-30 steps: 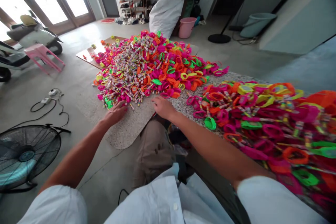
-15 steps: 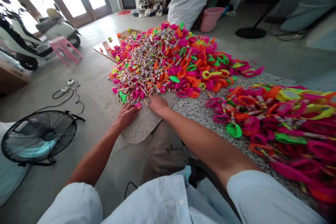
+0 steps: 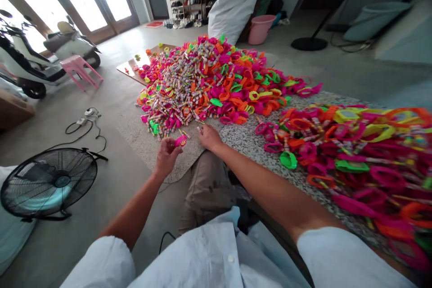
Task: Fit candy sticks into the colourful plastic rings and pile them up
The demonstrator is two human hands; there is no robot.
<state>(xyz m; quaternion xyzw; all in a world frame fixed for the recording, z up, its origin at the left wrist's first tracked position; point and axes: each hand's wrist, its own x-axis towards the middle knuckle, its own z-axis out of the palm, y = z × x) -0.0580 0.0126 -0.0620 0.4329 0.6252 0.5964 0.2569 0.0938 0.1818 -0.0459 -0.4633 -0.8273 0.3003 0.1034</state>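
Observation:
My left hand (image 3: pixel 166 156) is closed on a pink toy watch (image 3: pixel 181 140), lifted just over the near edge of the speckled stone slab (image 3: pixel 189 162). To its right, my right hand (image 3: pixel 211 137) pinches a small printed tube (image 3: pixel 200 129), which looks like a wrapped candy roll; the fingertips are partly hidden. Beyond both hands rises a large heap of these tubes (image 3: pixel 182 76), mixed with pink, orange, green and yellow toy watches (image 3: pixel 236 87). A few loose tubes lie on the slab between the heap and my hands.
A second pile of toy watches with tubes (image 3: pixel 357 166) covers the slab on my right. On the floor at left stand a black fan (image 3: pixel 62 181), a power cord (image 3: pixel 89 119), a pink stool (image 3: pixel 79 68) and scooters (image 3: pixel 64 40). A white sack (image 3: pixel 229 4) and pink bucket (image 3: pixel 260 29) stand behind.
My left hand has turned up and raised the pink toy watch from the slab. My right hand has drawn slightly back from the heap with a tube. The view has shifted a little.

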